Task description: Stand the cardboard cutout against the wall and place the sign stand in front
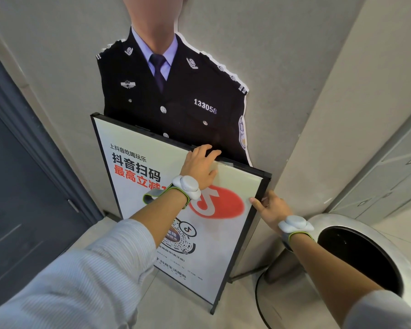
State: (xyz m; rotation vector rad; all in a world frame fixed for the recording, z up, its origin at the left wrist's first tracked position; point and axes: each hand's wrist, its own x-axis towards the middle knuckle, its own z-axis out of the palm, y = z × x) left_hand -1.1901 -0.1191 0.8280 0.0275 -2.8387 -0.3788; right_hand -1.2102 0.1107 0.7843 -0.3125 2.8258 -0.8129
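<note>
The cardboard cutout [173,91], a figure in a dark uniform with a tie, leans upright against the grey wall [271,55]. In front of it stands the black-framed sign stand [138,148] with a white poster, red and black text and a round code. It hides the cutout's lower half. My left hand [201,163] grips the stand's top edge, fingers curled over the frame. My right hand [268,207] holds the stand's right side rail, thumb on the poster face.
A dark blue door [22,186] fills the left side. A round metal bin [365,257] with a black opening stands close on the right, by my right forearm. Grey cabinets [394,176] lie further right. The floor [176,312] is pale tile.
</note>
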